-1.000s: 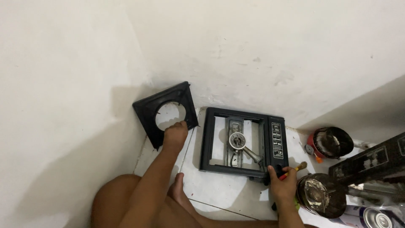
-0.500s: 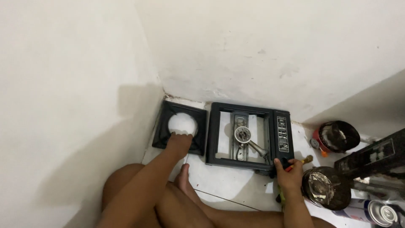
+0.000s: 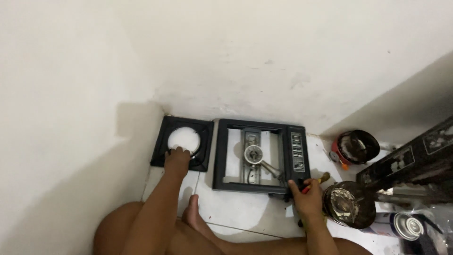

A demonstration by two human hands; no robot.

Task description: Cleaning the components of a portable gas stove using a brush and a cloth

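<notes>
1. A rectangular label panel (image 3: 297,151) with a column of small pale boxes runs down the right side of the black stove frame (image 3: 261,158); its print is too small to tell.
2. At the right edge, a dark box-like casing (image 3: 415,165) carries pale rectangular stickers on its side. Below it lies a silver gas canister (image 3: 408,226) with a blue and white wrap.
3. A round black burner part (image 3: 357,146) with a red piece beside it lies near the wall, and another round, dark, grimy pot-like part (image 3: 349,204) sits just right of the right hand.
4. The stove frame lies flat on the white tiled floor (image 3: 236,212) against the wall. It is open, and a round metal burner fitting (image 3: 254,154) with a pipe shows inside.
5. A square black top plate (image 3: 183,141) with a large round hole lies in the corner, just left of the frame.
6. The left hand (image 3: 177,158) rests on the plate's near rim by the hole, its fingers curled over the edge.
7. The right hand (image 3: 306,196) is clenched around a tool with a red and yellow handle (image 3: 315,183) at the frame's front right corner.
</notes>
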